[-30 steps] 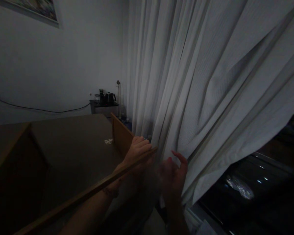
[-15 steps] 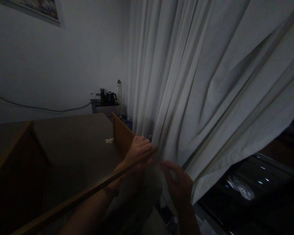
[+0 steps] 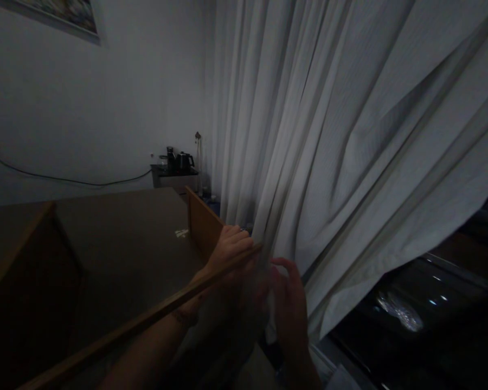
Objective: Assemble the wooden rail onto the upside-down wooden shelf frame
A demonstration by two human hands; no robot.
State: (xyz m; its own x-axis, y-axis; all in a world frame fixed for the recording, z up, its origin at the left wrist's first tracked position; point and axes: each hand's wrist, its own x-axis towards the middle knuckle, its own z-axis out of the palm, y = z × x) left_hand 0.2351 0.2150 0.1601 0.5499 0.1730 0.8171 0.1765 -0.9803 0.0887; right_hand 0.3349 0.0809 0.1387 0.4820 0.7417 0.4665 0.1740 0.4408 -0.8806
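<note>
A long wooden board [image 3: 158,312], part of an open wooden furniture frame, runs from the lower left toward the middle. Near its far end, my left hand [image 3: 231,246] is closed around the board, the forearm passing under its edge. Just right of that end is my right hand [image 3: 288,292], thumb and forefinger bent close together. Whatever it pinches is too small or blurred to make out. Beyond lie the frame's brown inner panel [image 3: 134,238], a side panel [image 3: 203,222] and a left upright panel [image 3: 28,271].
A pale curtain [image 3: 309,135] hangs along the right, close to my right hand. Black appliances [image 3: 183,161] stand on a small cabinet [image 3: 173,179] by the back wall. A cable [image 3: 85,183] sags across that wall. Dark glossy surfaces [image 3: 423,303] lie at the lower right.
My right hand has shifted a little left and up, closer to the board's end, its fingers more curled. My left hand keeps its place on the board.
</note>
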